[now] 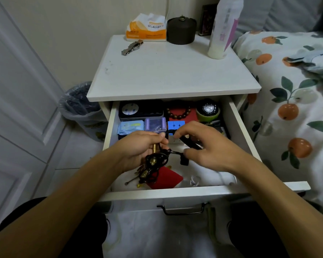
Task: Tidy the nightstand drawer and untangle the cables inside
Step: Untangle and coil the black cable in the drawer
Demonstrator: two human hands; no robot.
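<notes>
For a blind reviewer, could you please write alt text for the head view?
Both hands, left hand and right hand, pull at a tangled black cable over an open white drawer crammed with small items.

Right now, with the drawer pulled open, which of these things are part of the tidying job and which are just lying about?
Part of the job:
- open drawer
- tangled black cable, gripped by the left hand
- black cable plug, at the right hand
- red pouch, blue cube, bead bracelet

Just lying about:
- tissue pack
- wristwatch
- dark round jar
- white bottle
- bin
</notes>
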